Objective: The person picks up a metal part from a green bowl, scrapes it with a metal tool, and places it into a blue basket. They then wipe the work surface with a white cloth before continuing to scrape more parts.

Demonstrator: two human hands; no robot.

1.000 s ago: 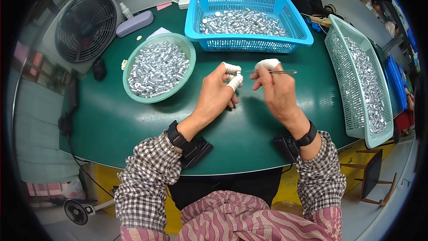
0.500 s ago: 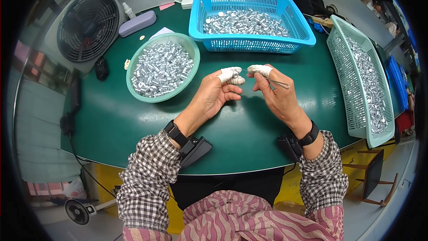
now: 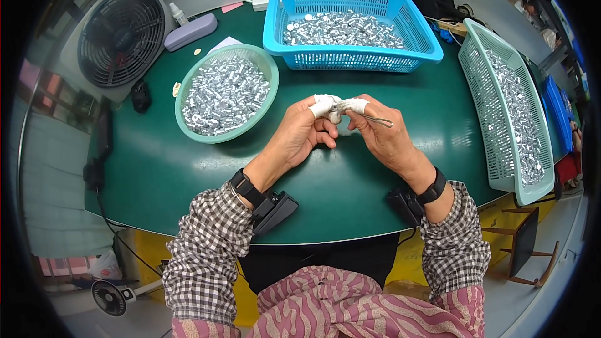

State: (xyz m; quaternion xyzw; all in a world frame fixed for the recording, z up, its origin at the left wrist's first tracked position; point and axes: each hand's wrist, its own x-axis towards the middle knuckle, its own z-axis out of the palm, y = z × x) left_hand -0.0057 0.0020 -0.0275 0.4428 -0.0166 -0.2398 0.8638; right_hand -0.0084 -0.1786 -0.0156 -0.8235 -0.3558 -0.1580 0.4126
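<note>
My left hand (image 3: 300, 130), thumb and index finger wrapped in white tape, pinches a small silver metal part (image 3: 335, 107), mostly hidden by the fingertips. Close against it, my right hand (image 3: 387, 133), also taped on a finger, grips a thin metal tool (image 3: 379, 121) whose looped end sticks out to the right. The tool's tip meets the part between the two hands, though the fingers cover the exact contact. Both hands are held above the green table (image 3: 300, 194). To the left of my left hand stands a round pale green basket (image 3: 273, 97) heaped with small silver metal parts (image 3: 228, 94).
A blue rectangular basket (image 3: 357, 62) with metal parts is at the back. On the right stands a long pale green basket (image 3: 491, 131) of similar parts. A fan (image 3: 122, 37), a purple case (image 3: 191, 32) and a black mouse (image 3: 141, 96) lie left. A chair (image 3: 524, 244) is at lower right.
My right hand has moved left, bringing the tool up to the part in my left hand. The gap between the two hands has closed. My left hand has hardly moved.
</note>
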